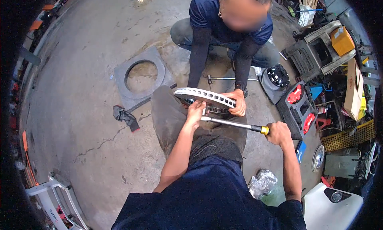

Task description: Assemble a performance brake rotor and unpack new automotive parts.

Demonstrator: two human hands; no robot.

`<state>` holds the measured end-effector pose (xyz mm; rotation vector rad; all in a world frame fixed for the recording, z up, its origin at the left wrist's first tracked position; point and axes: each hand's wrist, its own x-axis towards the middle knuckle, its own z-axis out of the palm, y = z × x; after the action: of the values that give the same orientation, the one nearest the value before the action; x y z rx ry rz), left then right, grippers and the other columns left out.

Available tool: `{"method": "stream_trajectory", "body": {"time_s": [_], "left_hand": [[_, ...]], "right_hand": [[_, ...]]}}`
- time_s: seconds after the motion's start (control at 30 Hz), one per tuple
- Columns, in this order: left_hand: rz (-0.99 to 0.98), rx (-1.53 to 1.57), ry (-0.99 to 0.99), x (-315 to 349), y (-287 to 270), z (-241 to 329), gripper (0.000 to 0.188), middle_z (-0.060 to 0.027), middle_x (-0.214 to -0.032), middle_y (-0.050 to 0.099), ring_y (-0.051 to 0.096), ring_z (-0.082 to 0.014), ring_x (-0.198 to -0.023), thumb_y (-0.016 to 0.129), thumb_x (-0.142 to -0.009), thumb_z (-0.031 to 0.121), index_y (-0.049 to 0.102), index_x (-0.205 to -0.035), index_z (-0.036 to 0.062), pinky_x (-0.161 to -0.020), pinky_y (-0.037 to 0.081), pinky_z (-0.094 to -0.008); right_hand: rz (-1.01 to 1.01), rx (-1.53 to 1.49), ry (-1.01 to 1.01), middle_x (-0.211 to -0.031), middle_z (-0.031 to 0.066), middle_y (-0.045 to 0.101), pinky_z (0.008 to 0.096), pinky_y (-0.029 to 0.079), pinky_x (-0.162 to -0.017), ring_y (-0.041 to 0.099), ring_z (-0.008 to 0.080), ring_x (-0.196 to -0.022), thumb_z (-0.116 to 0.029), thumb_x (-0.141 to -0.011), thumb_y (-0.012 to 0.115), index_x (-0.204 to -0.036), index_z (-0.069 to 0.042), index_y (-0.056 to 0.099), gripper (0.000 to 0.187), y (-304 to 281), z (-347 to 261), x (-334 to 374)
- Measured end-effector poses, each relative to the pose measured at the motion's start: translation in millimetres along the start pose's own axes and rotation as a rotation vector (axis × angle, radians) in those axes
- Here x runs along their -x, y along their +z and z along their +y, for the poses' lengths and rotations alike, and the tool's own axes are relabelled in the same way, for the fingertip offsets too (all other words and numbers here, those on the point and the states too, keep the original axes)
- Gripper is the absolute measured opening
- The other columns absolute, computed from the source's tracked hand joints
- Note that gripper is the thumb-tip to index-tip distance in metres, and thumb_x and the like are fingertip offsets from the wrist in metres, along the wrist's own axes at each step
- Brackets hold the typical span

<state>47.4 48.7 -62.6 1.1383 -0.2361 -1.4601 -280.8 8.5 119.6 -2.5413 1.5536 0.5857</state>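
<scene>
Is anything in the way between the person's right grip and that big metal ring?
Yes. The torque wrench in the right grip stretches toward the brake disc, and the other person's hand is on the disc's right edge. Nothing else visible stands between them.

dark cloth (125, 117) on floor (95, 74) | crumpled plastic (263, 183) | white panel (333, 212) | yellow grating (347, 137) | orange box (343, 41) on grey casing (296, 61)

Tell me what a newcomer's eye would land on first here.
Probably the round, pale grey, slotted metal disc at the centre, with a co-worker's hand on its edge. Just below it, a long, silver-and-black, yellow-banded metal wrench runs to the person's right hand. At right, two glossy red pieces sit in black foam.
</scene>
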Motion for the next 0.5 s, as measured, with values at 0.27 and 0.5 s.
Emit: {"method": "stream_trajectory", "body": {"time_s": [0.27,0.5], "left_hand": [[-0.008,0.044,-0.001,-8.2,-3.8,-3.4,0.016,-0.0032,-0.092,0.066,0.059,-0.0104,-0.066,0.057,-0.097,0.012,0.064,-0.108,0.0034,-0.055,0.05,-0.0269],[-0.085,0.068,0.033,-12.3,9.8,-8.8,0.015,-0.0054,-0.099,0.068,0.061,-0.0129,-0.066,0.057,-0.096,0.013,0.063,-0.108,0.0053,-0.056,0.051,-0.0272]], "right_hand": [[-0.046,-0.021,0.01,-0.073,0.0213,0.066,0.0472,0.054,-0.073,0.066,0.0388,-0.074,-0.023,-0.071,0.067,-0.084,-0.009,0.072,0.02,7.6,-1.1,-4.8],[-0.099,-0.075,0.09,-0.077,0.0213,0.068,0.0479,0.053,-0.076,0.066,0.04,-0.078,-0.021,-0.072,0.066,-0.085,-0.011,0.074,0.018,3.4,7.5,1.0]]}}
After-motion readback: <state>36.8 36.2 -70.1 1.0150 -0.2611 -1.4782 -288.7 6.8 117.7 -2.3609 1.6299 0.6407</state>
